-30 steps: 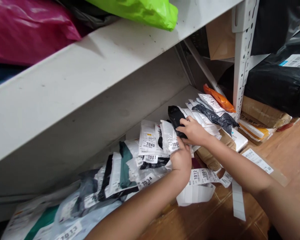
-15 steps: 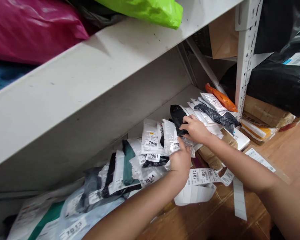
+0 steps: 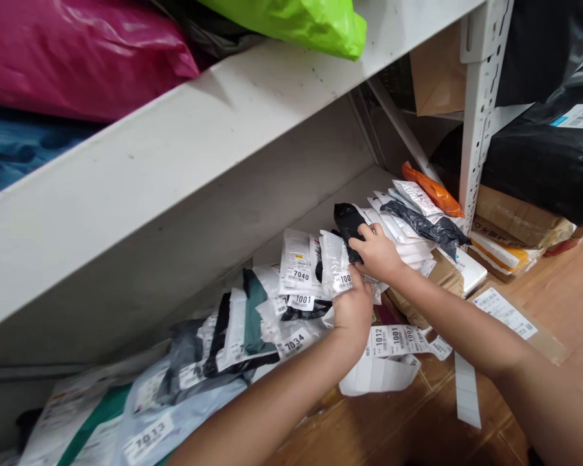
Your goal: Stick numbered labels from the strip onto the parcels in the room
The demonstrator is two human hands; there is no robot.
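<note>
My right hand [image 3: 377, 254] is closed on the edge of a black plastic mailer bag [image 3: 347, 221], thumb and fingers curled over it. Just below and to the left, my left hand [image 3: 354, 309] grips the lower corner of a small white parcel bag [image 3: 333, 255] whose label begins with 100; some of its fingertips are hidden. Beside it leans a white parcel bag [image 3: 298, 255] labelled 7040, above a label reading 1001 [image 3: 301, 302]. A strip of numbered stickers [image 3: 393, 341] hangs under my left wrist, its blank backing folded below.
More parcel bags stand in a row to the left, including one marked 7013 [image 3: 148, 440]. On the right are an orange bag [image 3: 432, 189], a cardboard box [image 3: 444, 285] and a perforated shelf post [image 3: 483, 123]. The upper shelf edge [image 3: 233, 123] crosses overhead.
The view has shifted slightly, so most things appear a little further right. Both hands stay at the same bags, with the right fingers drawn slightly closer together on the black one.
</note>
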